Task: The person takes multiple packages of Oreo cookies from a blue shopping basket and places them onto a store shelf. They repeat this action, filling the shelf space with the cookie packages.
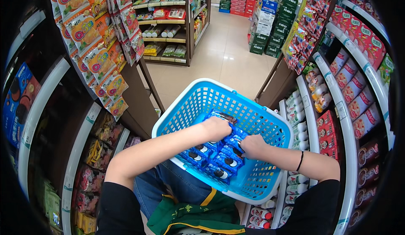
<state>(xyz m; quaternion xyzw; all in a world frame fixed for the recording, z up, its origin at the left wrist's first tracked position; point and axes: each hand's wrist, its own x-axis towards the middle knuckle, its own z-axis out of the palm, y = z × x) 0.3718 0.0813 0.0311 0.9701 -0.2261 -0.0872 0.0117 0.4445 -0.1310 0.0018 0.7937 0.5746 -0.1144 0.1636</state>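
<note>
Just in front of me is a blue plastic basket (202,92) with a pale rim and perforated walls. Several blue packets of sandwich cookies (226,161) lie inside in rough rows, pictured with dark biscuits. My left hand (219,129) reaches into the basket, its curled fingers gripping a blue cookie packet (223,116) towards the far end; the fingertips are hidden. Close beside it, my right hand (253,146) pinches the edge of another cookie packet (235,140) in the row on the right. A black band circles my right wrist.
Shelves of snack packets (90,174) flank me on the left, with hanging candy bags (95,57) above. On the right, shelves hold white bottles (297,179) and cartons (364,111). Tiled floor (221,57) stretches ahead, past stacked green boxes (278,26) and a brown shelf unit (188,22).
</note>
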